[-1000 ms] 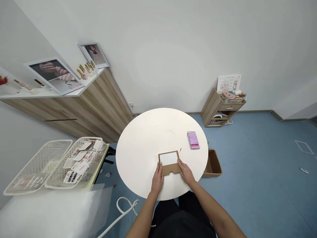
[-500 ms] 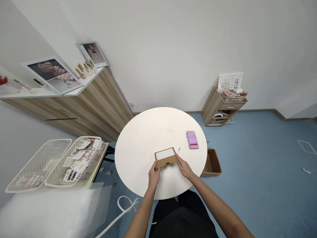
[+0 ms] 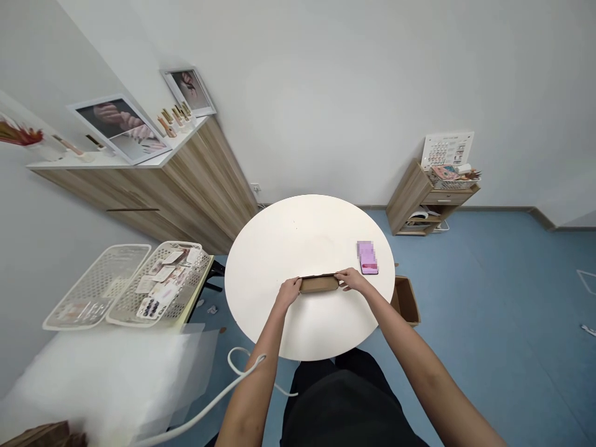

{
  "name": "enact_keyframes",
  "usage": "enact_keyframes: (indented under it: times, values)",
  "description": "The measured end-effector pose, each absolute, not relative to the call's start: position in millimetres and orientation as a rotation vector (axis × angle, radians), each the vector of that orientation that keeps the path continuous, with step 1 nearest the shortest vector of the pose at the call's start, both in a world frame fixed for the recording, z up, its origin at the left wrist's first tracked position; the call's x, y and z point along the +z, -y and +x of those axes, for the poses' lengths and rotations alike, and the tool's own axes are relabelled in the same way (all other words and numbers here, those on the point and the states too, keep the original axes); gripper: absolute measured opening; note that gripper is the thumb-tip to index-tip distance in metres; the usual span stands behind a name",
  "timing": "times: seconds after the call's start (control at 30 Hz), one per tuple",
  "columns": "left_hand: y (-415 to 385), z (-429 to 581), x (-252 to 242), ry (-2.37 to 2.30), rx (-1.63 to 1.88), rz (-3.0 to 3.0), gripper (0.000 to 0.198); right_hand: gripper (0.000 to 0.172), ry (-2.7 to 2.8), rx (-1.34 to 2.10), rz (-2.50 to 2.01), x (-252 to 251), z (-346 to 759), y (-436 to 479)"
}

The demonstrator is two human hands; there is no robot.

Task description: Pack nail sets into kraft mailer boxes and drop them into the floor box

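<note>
The left grip [image 3: 288, 290] and right grip [image 3: 351, 279] hold the cardboard box's [image 3: 319, 285] ends, its white face now turned from view, seemingly mid-turn.

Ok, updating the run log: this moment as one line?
left hand: holding box, left end | right hand: holding box, right end | purple item: on table

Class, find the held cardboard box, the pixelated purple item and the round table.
Cardboard box [image 3: 319, 285]: head view, brown panel.
Purple item [image 3: 367, 256]: head view, middle.
Round table [image 3: 274, 248]: head view, bare white top.
</note>
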State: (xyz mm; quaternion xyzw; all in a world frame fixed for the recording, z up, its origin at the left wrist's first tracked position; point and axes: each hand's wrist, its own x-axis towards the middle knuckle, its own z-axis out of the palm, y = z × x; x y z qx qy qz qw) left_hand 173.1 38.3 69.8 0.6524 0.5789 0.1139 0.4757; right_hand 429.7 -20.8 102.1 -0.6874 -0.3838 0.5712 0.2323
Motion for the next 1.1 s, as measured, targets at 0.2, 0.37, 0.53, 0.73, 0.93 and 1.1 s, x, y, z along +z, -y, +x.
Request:
enact_keyframes:
  times: [0.2, 0.37, 0.53, 0.73, 0.93, 1.1]
  values:
    - [-48, 162, 72, -1.278, 0.241, 1.48, 0.044, 0.033, 0.979, 1.583, -1.871, 94, 437, 17]
    - [-45, 153, 66, -1.206, 0.359, 1.332, 0.056, 0.039, 0.993, 1.551, -1.868, 85, 437, 17]
    - [-46, 152, 64, -1.175, 0.384, 1.311, 0.058, 0.04, 1.033, 1.506, -1.897, 82, 437, 16]
    - [-49, 144, 63, -1.113, 0.337, 1.477, 0.054, 0.041, 1.265, 1.412, -1.901, 80, 435, 21]
    - [-33, 140, 54, -1.121, 0.351, 1.921, 0.053, 0.055, 1.583, 1.103, -1.927, 69, 425, 46]
    - [-2, 146, 46, -1.173, 0.435, 2.512, 0.067, 0.071, 1.95, 0.697, -1.978, 52, 407, 74]
